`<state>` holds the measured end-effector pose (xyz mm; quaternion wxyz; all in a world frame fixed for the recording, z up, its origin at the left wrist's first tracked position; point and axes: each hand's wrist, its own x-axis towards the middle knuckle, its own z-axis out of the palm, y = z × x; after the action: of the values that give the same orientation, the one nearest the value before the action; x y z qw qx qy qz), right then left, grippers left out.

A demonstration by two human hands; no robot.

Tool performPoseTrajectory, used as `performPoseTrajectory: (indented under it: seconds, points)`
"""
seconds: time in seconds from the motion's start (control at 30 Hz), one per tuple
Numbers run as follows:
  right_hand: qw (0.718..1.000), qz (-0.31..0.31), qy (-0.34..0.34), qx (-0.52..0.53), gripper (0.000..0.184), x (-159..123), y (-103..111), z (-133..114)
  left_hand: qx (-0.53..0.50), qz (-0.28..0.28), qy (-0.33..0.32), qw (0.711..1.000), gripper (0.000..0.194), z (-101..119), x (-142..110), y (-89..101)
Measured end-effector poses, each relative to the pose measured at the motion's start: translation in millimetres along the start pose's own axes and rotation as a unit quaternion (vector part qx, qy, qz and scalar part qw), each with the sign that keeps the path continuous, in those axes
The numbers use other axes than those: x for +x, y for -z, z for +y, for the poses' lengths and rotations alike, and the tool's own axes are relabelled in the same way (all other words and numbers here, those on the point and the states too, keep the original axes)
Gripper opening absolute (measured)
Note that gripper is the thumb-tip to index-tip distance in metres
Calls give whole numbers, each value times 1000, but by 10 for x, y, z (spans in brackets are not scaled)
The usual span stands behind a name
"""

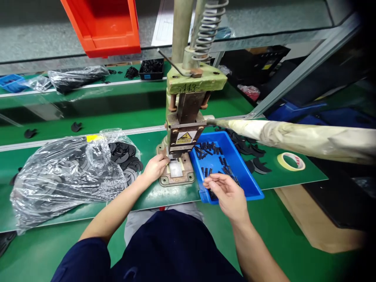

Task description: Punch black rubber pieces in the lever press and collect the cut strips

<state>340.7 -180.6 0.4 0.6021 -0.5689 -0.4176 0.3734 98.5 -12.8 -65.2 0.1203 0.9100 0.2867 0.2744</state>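
My left hand (156, 167) reaches to the base of a hand press (177, 174), its fingers closed at the left side of the die. What those fingertips grip, if anything, is hidden. Above the near edge of a blue bin (255, 191) is my right hand (227, 196), thumb and fingers pinched together; I cannot make out anything between them. Small black plastic pieces (208, 149) lie scattered in the bin. Over the die sits the press head (186, 137), which bears a yellow warning label.
A clear plastic bag (67, 172) of black curved parts lies at left. The padded press lever (293, 135) sticks out rightward above more curved parts (258, 164) and a tape roll (290, 161). An orange bin (111, 43) and a shelf edge are overhead; a conveyor (123, 111) runs behind.
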Motion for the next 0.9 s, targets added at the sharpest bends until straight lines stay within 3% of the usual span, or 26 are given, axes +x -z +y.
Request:
performPoseTrajectory:
  seconds: [0.07,0.13,0.2,0.3,0.4,0.47,0.57,0.63,0.77,0.9]
  points:
    - [1000,17,17,-2,22,101,42,-60,5,-13,-16,1000,31,4,35,11]
    - [996,45,79,-2,24,241,54,-214,3,-22,-14,1000,34,14,63,18]
    - [975,73,207,21,32,395,15,-482,0,-27,-2,1000,37,27,74,21]
    - [908,67,402,100,49,579,-126,-1029,-9,-26,8,1000,39,49,62,18]
    - [902,27,414,117,60,654,-247,-1491,-15,-17,11,1000,40,67,35,12]
    - [901,-18,420,106,60,643,-264,-1590,-14,-14,15,1000,40,73,20,6]
    - [878,-54,474,50,45,541,-231,-1341,-15,-15,22,1000,40,67,2,-11]
    - [854,-4,521,8,38,433,-226,-994,-19,-12,25,999,41,57,-7,-27]
    - [847,122,517,-12,27,233,-292,-362,-28,-12,30,999,41,80,-18,-49]
    - [845,162,509,-2,29,185,-349,-189,-31,-35,39,998,40,128,-60,10]
